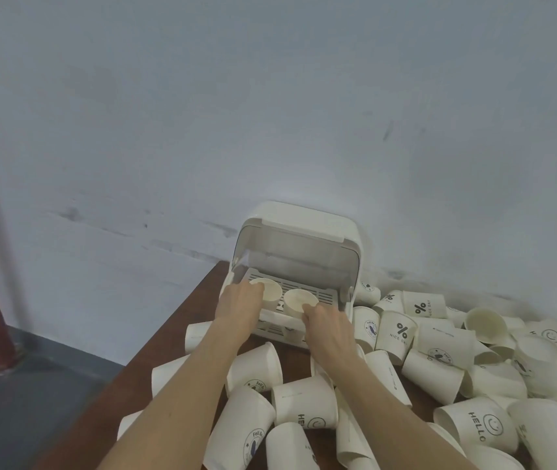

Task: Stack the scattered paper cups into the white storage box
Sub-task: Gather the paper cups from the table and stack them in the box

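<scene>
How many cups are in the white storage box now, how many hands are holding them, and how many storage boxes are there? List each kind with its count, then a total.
Cups in the box: 2, left cup, right cup
Hands: 2, left hand, right hand
White storage box: 1
Total: 5

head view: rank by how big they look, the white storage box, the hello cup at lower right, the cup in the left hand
1. white storage box
2. HELLO cup, though it's nearer the camera
3. cup in the left hand, partly hidden

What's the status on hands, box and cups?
Left hand grips cup, right hand grips second cup, both over the rack in box, lid up. Loose cups crowd the box front.
</scene>
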A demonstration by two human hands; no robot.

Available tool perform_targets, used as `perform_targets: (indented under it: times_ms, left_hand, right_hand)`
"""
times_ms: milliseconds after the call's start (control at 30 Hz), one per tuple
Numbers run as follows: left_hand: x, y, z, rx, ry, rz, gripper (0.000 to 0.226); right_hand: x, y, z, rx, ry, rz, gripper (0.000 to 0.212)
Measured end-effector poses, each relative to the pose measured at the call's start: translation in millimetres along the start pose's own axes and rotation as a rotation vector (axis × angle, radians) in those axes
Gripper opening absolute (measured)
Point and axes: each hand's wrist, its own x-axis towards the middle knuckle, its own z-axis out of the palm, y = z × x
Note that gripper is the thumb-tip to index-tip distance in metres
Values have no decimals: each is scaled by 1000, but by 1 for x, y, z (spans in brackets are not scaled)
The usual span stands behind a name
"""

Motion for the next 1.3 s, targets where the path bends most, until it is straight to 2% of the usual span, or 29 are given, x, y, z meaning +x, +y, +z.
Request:
perform_targets:
  times_ms: [133, 267, 467, 600, 800, 933, 1000, 1133, 1300]
  left_hand:
    - [-2, -2, -2, -60, -33, 12, 32]
    - [-12, -4, -7, -148, -68, 18, 43]
    - [-36, 3, -23, -66, 23, 43, 34]
    - [-62, 13, -34, -107, 3, 86, 36]
    - [-99, 36, -47, -338, 68, 156, 35]
    - [-119, 40, -52, -280, 89, 176, 33]
    - [-127, 37, -54, -175, 47, 198, 33]
    - [-136, 25, -52, 63, -159, 240, 34]
    - [-144, 17, -48, 108, -284, 260, 32]
  right_hand:
    - [-3, -1, -9, 59, -49, 27, 23]
    - [-8, -2, -17, 167, -169, 24, 48]
    - [-38, 5, -46, 251, -118, 63, 47]
    - [-69, 18, -65, 306, -66, 105, 35]
    - [-111, 46, -86, 331, -23, 123, 50]
    - [-131, 59, -86, 316, -22, 133, 43]
    - [-138, 62, -84, 316, -20, 134, 43]
    - [-143, 60, -80, 316, -11, 135, 51]
    - [-144, 50, -77, 355, -13, 110, 50]
